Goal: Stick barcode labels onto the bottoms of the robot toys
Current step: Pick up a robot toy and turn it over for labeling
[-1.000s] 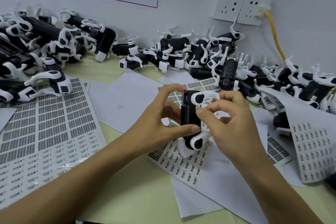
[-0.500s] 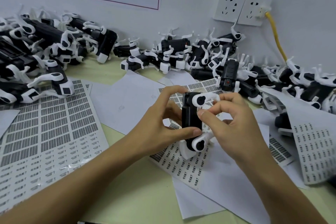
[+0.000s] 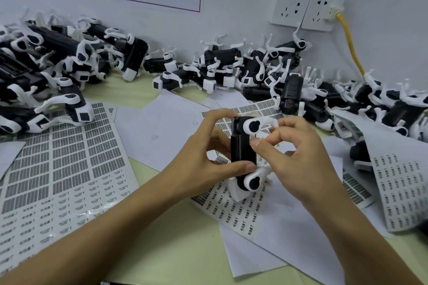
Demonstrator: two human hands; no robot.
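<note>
Here, over the middle of the table (image 3: 162, 245), the left hand (image 3: 203, 157) grips a black-and-white robot toy (image 3: 243, 146) upright, thumb and forefinger clamped round its body. The right hand (image 3: 298, 159) presses its thumb on the toy's dark side, fingers curled. Label sheets (image 3: 60, 169) lie beneath and left; more toys (image 3: 69, 58) pile along the far wall.

Barcode label (image 3: 261, 139) prob. hidden under right hand (image 3: 298, 157) thumb.

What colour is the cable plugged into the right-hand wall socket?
Yellow: the cable runs down from the wall socket, seen in the head view.
</note>
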